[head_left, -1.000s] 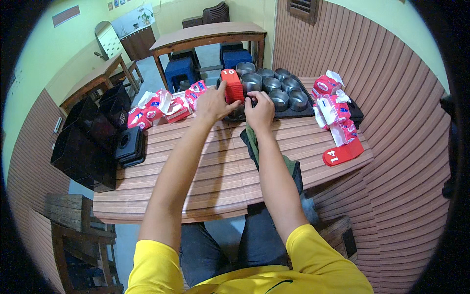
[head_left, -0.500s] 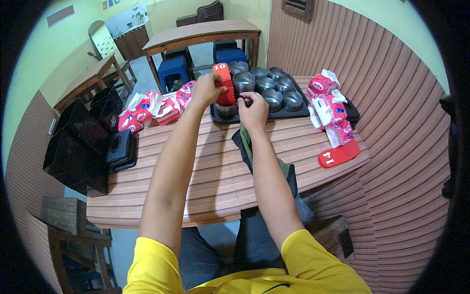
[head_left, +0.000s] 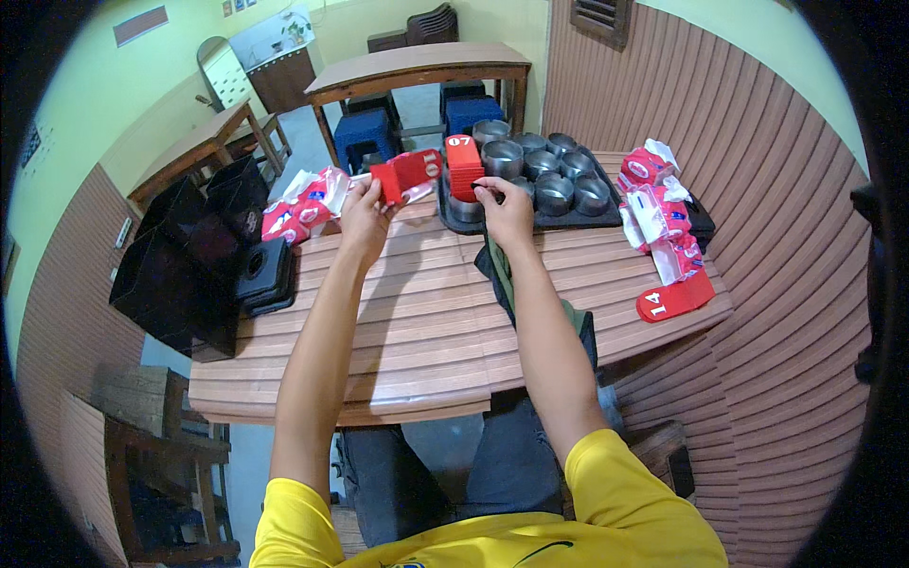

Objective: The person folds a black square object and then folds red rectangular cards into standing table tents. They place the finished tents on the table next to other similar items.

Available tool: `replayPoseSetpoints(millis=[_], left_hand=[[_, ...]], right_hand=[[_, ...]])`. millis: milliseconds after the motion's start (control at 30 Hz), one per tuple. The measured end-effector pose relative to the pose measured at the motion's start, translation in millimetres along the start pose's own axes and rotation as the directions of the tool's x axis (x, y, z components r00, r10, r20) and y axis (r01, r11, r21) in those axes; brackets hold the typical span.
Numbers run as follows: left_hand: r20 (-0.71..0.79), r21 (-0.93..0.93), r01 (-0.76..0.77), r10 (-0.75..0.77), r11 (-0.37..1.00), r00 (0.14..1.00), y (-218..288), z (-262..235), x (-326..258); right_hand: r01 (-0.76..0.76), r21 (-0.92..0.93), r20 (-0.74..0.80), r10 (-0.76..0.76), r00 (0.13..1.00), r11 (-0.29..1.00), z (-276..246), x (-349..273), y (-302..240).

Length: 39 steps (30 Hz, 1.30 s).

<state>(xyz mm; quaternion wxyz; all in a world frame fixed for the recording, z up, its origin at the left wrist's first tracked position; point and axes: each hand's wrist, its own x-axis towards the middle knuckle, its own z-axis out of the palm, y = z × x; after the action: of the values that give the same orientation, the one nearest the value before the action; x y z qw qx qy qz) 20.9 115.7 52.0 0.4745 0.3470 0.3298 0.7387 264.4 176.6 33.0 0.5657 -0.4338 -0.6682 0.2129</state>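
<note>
My left hand [head_left: 365,225], closed at the fingers, holds a red table-number sign [head_left: 417,170] up over the left part of the table, apart from the tray. My right hand [head_left: 507,210] is pinched on a dark green and black cloth [head_left: 499,270]. Dark fabric shows at its fingertips, and the rest trails down behind my forearm onto the tabletop. Beside those fingertips, a stack of red number signs [head_left: 464,170] rests on a metal cup [head_left: 465,211] at the left end of a black tray [head_left: 459,227]. Several more metal cups [head_left: 543,165] fill the tray.
Pink tissue packs [head_left: 303,201] lie left of the tray, and others [head_left: 653,210] to its right. Near those is another red number sign [head_left: 674,297]. Black boxes [head_left: 180,275] stand at the table's left end. A wooden table [head_left: 421,64] with blue stools [head_left: 365,133] stands beyond.
My left hand has moved left and down, lifting one red number sign off the stack. My right hand stays beside the stack with the cloth. The view has shifted slightly.
</note>
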Motion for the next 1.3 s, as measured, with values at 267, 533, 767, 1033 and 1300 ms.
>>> replayPoseSetpoints(millis=[267, 533, 767, 1033, 1300], left_hand=[[-0.105, 0.25, 0.279, -0.261, 0.927, 0.96, 8, -57, -61], [-0.014, 0.999, 0.022, 0.166, -0.041, 0.986, 9, -82, -63], [0.306, 0.913, -0.354, 0.233, 0.204, 0.923, 15, -94, -73], [0.221, 0.897, -0.241, 0.099, 0.37, 0.97, 34, -95, -84], [0.394, 0.887, -0.416, 0.143, 0.2, 0.908, 27, -64, -98]], right_hand=[[-0.067, 0.153, 0.321, 0.015, 0.947, 0.986, 26, -20, -14], [0.059, 0.008, 0.226, -0.059, 0.972, 0.998, 29, -29, -25], [0.121, -0.129, 0.438, -0.053, 0.897, 0.984, 20, -30, -32], [0.185, -0.17, 0.518, -0.072, 0.852, 0.968, 22, -35, -31], [0.246, -0.173, 0.545, -0.115, 0.83, 0.954, 27, -38, -24]])
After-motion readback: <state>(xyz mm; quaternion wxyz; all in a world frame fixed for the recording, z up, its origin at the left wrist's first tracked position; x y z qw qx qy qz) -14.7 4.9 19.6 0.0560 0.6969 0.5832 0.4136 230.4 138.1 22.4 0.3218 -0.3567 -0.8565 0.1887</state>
